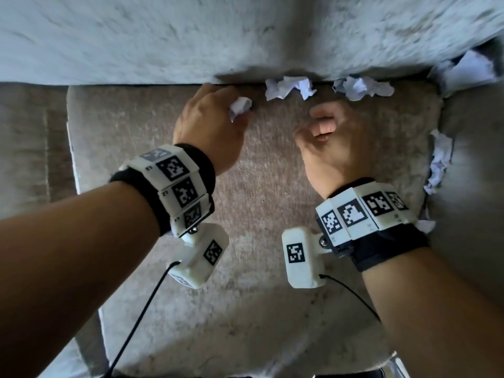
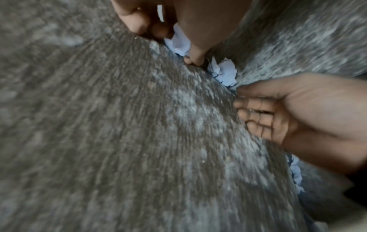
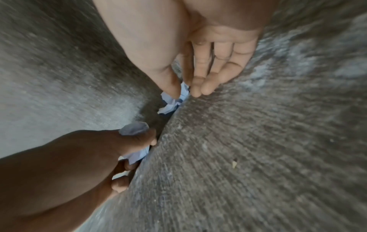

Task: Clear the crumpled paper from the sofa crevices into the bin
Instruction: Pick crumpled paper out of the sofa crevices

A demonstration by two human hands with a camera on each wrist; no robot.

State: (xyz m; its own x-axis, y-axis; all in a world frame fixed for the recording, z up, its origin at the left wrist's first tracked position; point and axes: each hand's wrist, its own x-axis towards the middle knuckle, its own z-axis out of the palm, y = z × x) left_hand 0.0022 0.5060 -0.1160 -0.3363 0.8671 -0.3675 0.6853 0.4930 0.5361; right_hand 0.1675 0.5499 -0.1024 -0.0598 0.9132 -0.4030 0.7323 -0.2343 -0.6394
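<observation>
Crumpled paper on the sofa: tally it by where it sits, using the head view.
Held in the left hand: 1
Back crevice: 2
Back right corner: 1
Right side crevice: 1
Total: 5

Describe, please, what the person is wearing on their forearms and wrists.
Both forearms are bare, with no sleeves. Each wrist carries a black strap under a band of white blocks printed with black-and-white square markers. A white marked camera housing hangs below each wrist, trailing a thin black cable.

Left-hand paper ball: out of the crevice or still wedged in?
Out. The left hand grips the paper ball over the seat cushion, clear of the back crevice.
</observation>
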